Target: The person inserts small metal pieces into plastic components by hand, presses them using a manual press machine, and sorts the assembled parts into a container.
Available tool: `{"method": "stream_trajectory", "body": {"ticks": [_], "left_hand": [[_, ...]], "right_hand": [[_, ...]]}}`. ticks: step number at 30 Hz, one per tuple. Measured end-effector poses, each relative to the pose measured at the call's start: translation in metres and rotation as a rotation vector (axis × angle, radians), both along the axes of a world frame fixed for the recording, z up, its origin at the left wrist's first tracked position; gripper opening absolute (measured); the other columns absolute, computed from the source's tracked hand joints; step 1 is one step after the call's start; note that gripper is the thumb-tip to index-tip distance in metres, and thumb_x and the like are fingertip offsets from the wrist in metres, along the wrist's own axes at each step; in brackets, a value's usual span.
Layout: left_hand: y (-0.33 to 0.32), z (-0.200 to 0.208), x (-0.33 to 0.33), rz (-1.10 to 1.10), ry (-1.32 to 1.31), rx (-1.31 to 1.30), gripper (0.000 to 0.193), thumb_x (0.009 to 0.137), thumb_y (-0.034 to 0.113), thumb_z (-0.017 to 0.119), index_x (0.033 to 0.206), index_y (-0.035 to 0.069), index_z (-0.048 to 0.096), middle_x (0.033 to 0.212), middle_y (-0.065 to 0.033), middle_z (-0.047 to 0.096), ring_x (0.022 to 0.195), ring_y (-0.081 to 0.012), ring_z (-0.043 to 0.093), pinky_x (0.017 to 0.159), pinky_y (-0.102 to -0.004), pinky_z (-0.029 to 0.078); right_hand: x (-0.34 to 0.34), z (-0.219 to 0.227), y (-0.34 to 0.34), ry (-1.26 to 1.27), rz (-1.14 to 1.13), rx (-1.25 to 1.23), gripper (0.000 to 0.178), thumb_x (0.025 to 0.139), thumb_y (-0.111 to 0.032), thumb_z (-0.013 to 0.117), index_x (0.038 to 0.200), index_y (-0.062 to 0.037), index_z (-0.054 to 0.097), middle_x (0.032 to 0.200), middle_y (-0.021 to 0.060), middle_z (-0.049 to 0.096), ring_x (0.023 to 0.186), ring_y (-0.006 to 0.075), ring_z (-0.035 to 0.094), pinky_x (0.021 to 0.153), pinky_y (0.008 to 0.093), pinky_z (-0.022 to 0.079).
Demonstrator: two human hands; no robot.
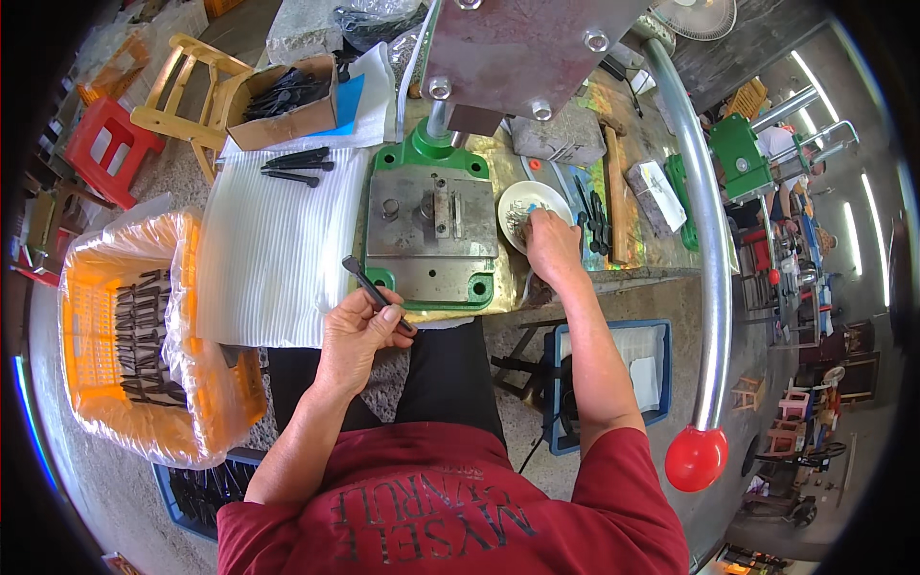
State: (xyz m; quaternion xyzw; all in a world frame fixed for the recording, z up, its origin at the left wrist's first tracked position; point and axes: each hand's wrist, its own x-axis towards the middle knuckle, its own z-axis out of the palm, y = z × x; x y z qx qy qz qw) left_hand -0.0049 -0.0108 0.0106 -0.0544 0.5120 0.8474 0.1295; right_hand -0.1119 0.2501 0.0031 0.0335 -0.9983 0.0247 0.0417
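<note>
My left hand [355,337] is closed around a slim black rod-shaped part [364,279] with a wider end, held tilted in front of the green press base [479,287]. On that base lies a grey steel plate [402,240] carrying a small fixture block [447,208]. To its right, my right hand [556,247] reaches into a white bowl [537,189] of small metal pins. Its fingers are pinched together beside a bit of blue; what they hold, if anything, is hidden.
Black parts lie on white foam sheet [278,249], in a cardboard box [316,120] and right of the bowl. A lined orange crate [187,278] stands left, a blue crate [661,412] below right. The press lever [707,287] with its red knob [697,459] hangs at right.
</note>
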Motion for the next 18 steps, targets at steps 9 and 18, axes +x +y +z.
{"method": "stream_trajectory", "body": {"ticks": [9,18], "left_hand": [[0.001,0.005,0.0,0.0,0.007,0.005,0.011,0.082,0.007,0.051,0.091,0.001,0.051,0.076,-0.0051,0.055,0.066,-0.0127,0.056,0.056,-0.0228,0.05],[0.003,0.004,0.001,-0.01,-0.007,-0.007,0.012,0.081,0.008,0.051,0.091,0.002,0.051,0.075,-0.0044,0.054,0.066,-0.0127,0.056,0.056,-0.0232,0.05]], "right_hand": [[0.005,0.001,0.016,0.142,0.081,-0.357,0.01,0.075,-0.008,0.048,0.08,0.0002,0.047,0.077,0.0185,0.054,0.075,0.036,0.052,0.065,0.0434,0.04],[0.007,-0.001,0.027,0.059,-0.03,-0.734,0.012,0.078,-0.01,0.05,0.083,0.0013,0.049,0.076,0.016,0.056,0.066,0.0284,0.056,0.06,0.0345,0.044]]}}
